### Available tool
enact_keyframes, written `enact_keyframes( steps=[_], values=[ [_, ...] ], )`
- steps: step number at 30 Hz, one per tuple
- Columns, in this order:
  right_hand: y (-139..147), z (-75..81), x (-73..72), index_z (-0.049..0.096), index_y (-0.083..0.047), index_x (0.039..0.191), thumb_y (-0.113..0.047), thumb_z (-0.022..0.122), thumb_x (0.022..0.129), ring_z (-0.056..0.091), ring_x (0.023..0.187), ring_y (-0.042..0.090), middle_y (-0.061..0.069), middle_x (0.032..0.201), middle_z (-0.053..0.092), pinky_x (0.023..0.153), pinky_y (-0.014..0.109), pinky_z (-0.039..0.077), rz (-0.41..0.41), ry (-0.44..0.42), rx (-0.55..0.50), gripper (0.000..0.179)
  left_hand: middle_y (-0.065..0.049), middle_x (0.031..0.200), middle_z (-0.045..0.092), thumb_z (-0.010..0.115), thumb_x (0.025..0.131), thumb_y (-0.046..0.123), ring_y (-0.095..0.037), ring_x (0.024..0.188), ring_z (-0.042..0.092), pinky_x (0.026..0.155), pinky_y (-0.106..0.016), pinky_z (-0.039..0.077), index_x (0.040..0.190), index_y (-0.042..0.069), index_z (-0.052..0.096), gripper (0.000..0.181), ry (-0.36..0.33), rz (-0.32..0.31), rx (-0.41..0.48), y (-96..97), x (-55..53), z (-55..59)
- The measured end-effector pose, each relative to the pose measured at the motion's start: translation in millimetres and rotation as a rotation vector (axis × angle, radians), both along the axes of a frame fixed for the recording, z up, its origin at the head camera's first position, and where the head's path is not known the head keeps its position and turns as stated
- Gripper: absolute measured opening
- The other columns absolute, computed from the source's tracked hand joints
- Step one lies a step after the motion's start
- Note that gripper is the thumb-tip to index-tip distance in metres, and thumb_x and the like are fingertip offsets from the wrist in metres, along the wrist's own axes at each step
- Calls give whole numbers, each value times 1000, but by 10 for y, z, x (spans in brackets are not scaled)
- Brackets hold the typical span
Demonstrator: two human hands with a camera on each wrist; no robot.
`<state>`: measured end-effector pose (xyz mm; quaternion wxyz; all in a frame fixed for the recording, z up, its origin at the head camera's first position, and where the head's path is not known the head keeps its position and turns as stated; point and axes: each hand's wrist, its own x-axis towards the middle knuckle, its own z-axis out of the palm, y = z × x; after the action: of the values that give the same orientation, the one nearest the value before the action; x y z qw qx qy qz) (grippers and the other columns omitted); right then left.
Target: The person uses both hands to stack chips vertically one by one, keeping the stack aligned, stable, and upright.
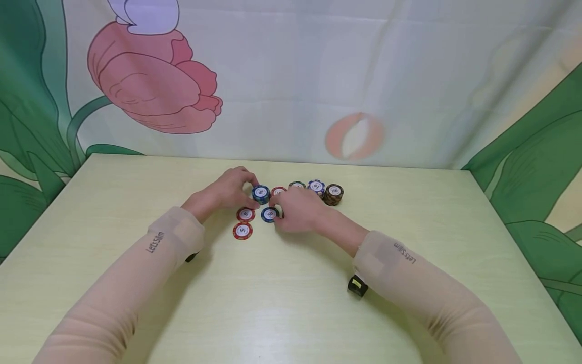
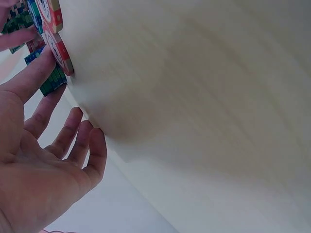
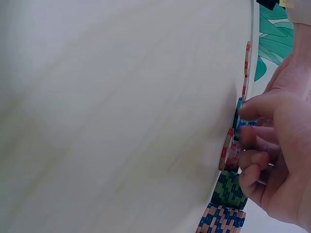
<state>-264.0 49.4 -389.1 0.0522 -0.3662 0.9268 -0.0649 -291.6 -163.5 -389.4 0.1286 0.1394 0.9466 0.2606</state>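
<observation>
In the head view, my left hand (image 1: pixel 232 188) pinches a short stack of blue-green poker chips (image 1: pixel 261 194) between thumb and index finger. That stack (image 2: pixel 53 77) appears between the same fingers in the left wrist view, the other fingers spread loosely. My right hand (image 1: pixel 297 210) is bent over a single blue chip (image 1: pixel 269 215) lying flat on the table. Its thumb and fingertips are at the chip's edge in the right wrist view, where a firm hold cannot be made out. Two red chips, one nearer (image 1: pixel 243 231) and one farther (image 1: pixel 246 214), lie beside the left hand.
Behind the right hand stand a red stack (image 1: pixel 278 191), a partly hidden green stack (image 1: pixel 297 185), a blue-and-white stack (image 1: pixel 316 187) and a black stack (image 1: pixel 334 194). The pale table (image 1: pixel 282 303) ends at a printed curtain (image 1: pixel 282 91).
</observation>
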Motion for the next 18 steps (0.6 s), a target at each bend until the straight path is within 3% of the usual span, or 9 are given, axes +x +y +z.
enact_keyframes(
  steps=[3, 9, 18],
  values=[
    [2, 0, -4, 74, -17, 121, -27, 71, 91, 54, 63, 12, -6, 63, 55, 50, 30, 45, -1, -31, 23, 32, -18, 137, 50, 86, 86, 17, -36, 125, 44, 109, -51, 37, 119, 5, 68, 40, -6, 6, 4, 4, 3, 0],
    [3, 15, -1, 72, -17, 106, -40, 73, 92, 59, 69, 13, -8, 73, 63, 54, 31, 48, -41, -39, 27, 27, -18, 136, 50, 85, 86, 18, -35, 123, 44, 109, -51, 37, 118, 5, 68, 39, -9, 4, 5, 11, 9, 11],
    [-12, 19, -24, 74, -13, 118, -35, 75, 92, 60, 70, 12, -6, 78, 65, 57, 30, 49, -10, -90, 12, 33, -18, 136, 50, 85, 86, 18, -35, 123, 45, 109, -51, 38, 120, 4, 68, 40, -19, 6, 1, 9, 7, 27]
  ],
)
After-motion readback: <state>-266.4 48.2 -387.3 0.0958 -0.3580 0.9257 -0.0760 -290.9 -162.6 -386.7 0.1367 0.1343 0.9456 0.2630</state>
